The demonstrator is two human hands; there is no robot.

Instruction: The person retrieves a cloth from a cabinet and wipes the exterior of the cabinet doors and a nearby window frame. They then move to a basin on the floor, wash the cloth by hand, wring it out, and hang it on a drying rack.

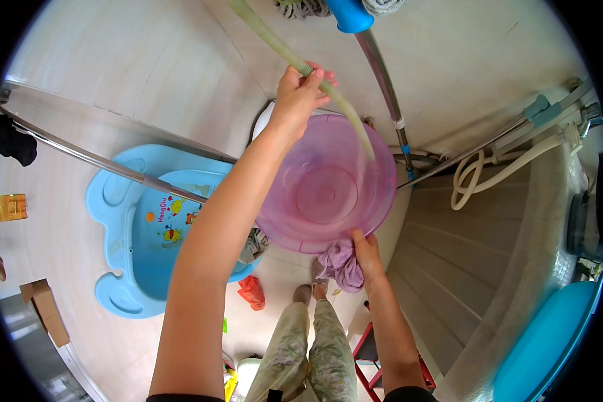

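My left hand (304,93) grips a pale yellow-green corrugated plastic hose (349,109) near its lower end. The hose's mouth hangs inside a translucent pink-purple plastic basin (284,211), by its right wall. I cannot tell whether water runs from it. At the basin's near rim, my right hand (367,254) pinches the edge with the thumb inside. A bunched lilac cloth (342,266) hangs from that same hand, outside the basin. Only a shallow sheen shows on the basin's floor, and what supports the basin is hidden beneath it.
A blue baby bathtub (145,261) stands at left, crossed by a metal pole (90,157). A blue-handled mop pole (382,75) leans ahead. At right are a coiled cream hose (470,186) and a blue basin (547,346). A red plastic bag (252,292) lies near my feet.
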